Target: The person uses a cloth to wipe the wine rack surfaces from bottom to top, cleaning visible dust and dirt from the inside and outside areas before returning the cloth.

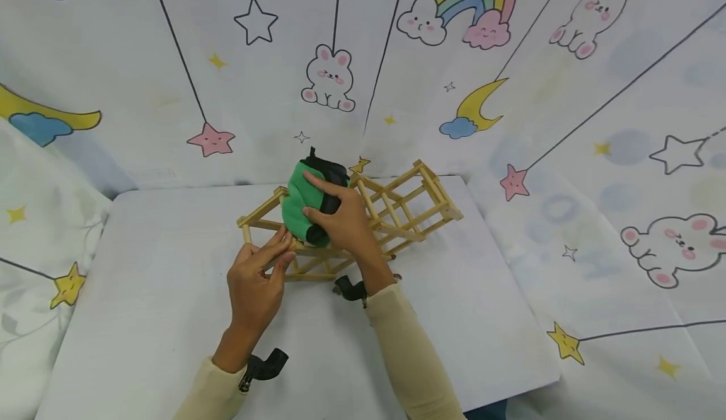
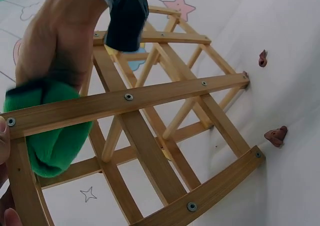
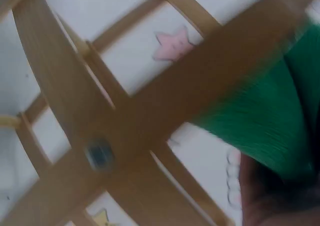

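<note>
My right hand (image 1: 345, 218) holds a green-and-black cloth bundle (image 1: 300, 199), thumb and forefinger spread across it, above the left part of a slatted wooden rack (image 1: 326, 268). In the left wrist view, the ribbed green cloth (image 2: 60, 146) shows behind a rail with bolt heads. My left hand (image 1: 258, 281) pinches the rack's near left rail, just below the bundle. The right wrist view is blurred, with green cloth (image 3: 265, 116) beside a wooden slat (image 3: 165, 96). What kind of article the bundle is, I cannot tell.
The rack's right section (image 1: 397, 209) reaches toward the back right of the white table (image 1: 170, 344). Two small reddish-brown pieces (image 2: 276, 136) lie near the rack. A patterned cloth backdrop (image 1: 272, 92) rises behind the table and along its sides.
</note>
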Action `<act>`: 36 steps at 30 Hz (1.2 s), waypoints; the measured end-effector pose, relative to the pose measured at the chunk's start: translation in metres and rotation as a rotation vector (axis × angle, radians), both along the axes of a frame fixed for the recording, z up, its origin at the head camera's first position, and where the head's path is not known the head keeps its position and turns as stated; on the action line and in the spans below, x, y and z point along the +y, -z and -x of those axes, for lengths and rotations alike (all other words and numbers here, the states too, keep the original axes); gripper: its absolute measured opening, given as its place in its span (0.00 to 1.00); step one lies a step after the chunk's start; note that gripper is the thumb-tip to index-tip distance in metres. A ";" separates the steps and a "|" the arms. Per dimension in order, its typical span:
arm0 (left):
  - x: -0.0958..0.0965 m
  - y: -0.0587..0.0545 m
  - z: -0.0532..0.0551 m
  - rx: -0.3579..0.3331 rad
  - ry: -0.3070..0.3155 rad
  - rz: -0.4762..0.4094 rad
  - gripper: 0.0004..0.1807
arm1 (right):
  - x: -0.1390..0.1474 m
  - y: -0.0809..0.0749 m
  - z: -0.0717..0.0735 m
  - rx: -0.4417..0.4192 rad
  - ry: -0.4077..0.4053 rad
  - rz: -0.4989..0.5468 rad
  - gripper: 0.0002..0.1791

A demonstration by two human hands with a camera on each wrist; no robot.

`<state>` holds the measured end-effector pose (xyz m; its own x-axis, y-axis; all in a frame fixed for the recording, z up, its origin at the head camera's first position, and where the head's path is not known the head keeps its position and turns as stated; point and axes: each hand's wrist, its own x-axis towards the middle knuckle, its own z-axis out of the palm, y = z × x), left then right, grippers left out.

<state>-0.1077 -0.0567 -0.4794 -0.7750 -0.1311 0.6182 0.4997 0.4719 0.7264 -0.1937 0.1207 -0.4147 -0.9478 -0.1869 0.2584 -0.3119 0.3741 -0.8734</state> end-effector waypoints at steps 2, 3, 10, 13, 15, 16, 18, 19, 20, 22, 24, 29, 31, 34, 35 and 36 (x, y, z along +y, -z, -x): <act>0.000 0.000 0.000 0.016 -0.001 -0.008 0.24 | 0.006 -0.002 -0.001 -0.018 -0.020 0.023 0.36; 0.000 -0.001 0.000 0.026 -0.003 -0.010 0.24 | 0.007 -0.003 -0.001 -0.011 -0.009 0.050 0.36; 0.000 0.000 0.001 0.013 -0.007 -0.017 0.21 | -0.016 0.005 0.005 0.091 0.126 0.221 0.35; 0.000 0.002 -0.001 -0.008 0.000 -0.023 0.21 | -0.014 0.008 0.002 0.049 0.052 0.128 0.34; -0.001 0.002 -0.001 -0.015 0.004 -0.024 0.20 | -0.006 0.005 -0.002 0.002 -0.014 0.068 0.34; -0.001 0.002 -0.001 -0.013 0.007 -0.022 0.20 | 0.000 0.003 -0.004 -0.022 -0.050 0.060 0.34; -0.001 0.002 -0.001 -0.012 0.007 -0.014 0.19 | 0.010 -0.003 -0.006 -0.061 -0.111 0.057 0.34; -0.002 0.001 -0.001 -0.014 0.008 -0.009 0.19 | 0.013 -0.006 -0.007 -0.064 -0.110 0.057 0.35; -0.002 0.001 -0.001 -0.008 0.007 -0.003 0.19 | 0.014 -0.008 -0.007 -0.052 -0.097 0.076 0.35; -0.001 0.000 0.000 0.016 0.002 -0.003 0.20 | 0.011 -0.010 -0.006 -0.006 -0.029 0.132 0.35; 0.001 -0.001 0.001 0.035 0.001 -0.011 0.22 | 0.004 -0.008 -0.003 0.047 0.065 0.172 0.35; 0.003 -0.001 0.000 0.027 0.007 -0.027 0.23 | -0.001 -0.002 -0.003 -0.021 0.063 0.061 0.34; 0.003 0.000 -0.001 0.004 0.007 -0.023 0.21 | 0.006 -0.003 -0.006 -0.092 -0.013 -0.015 0.34; 0.002 0.000 -0.001 -0.011 0.000 -0.018 0.20 | 0.017 -0.009 -0.010 -0.131 -0.096 -0.078 0.33; 0.002 0.000 -0.001 -0.010 -0.002 -0.019 0.20 | 0.020 -0.011 -0.011 -0.125 -0.103 -0.085 0.34; 0.002 0.000 -0.001 -0.004 -0.003 -0.022 0.21 | 0.021 -0.014 -0.011 -0.108 -0.097 -0.079 0.34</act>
